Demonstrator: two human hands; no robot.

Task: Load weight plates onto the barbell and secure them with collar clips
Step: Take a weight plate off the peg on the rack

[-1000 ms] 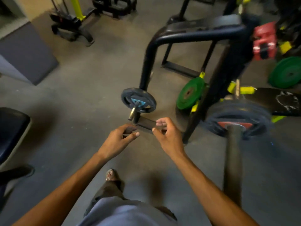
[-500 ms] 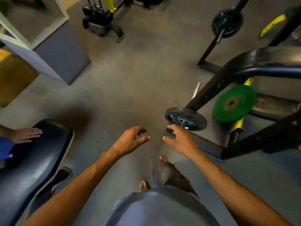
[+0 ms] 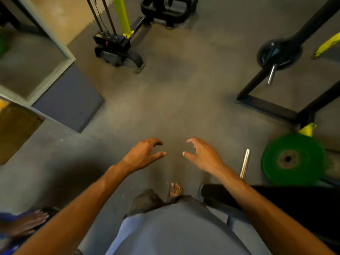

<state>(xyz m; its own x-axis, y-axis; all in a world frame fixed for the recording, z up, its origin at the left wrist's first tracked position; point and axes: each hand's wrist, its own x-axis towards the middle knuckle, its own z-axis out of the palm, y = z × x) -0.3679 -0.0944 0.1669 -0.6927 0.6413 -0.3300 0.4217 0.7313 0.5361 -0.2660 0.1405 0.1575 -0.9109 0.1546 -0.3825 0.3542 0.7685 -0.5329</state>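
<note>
Two empty hands are hovering over the floor, left hand (image 3: 141,155) and right hand (image 3: 202,155), fingers loosely curved and grasping nothing. The green plate (image 3: 292,159) is sitting at three o'clock from them and a dark plate (image 3: 279,52) toward two o'clock; the barbell is not showing. The person is probably between loads, so the next move is calling for a reach right to grip a plate's rim.

The left hand (image 3: 143,153) and right hand (image 3: 204,155) hang side by side, apart, above the floor (image 3: 184,98). Right of them is a peg (image 3: 244,163), then a weight plate (image 3: 292,159). Farther ahead on the right, a second plate (image 3: 279,52) sits on the rack frame (image 3: 266,107). A mat (image 3: 68,100) lies ahead left.
</note>
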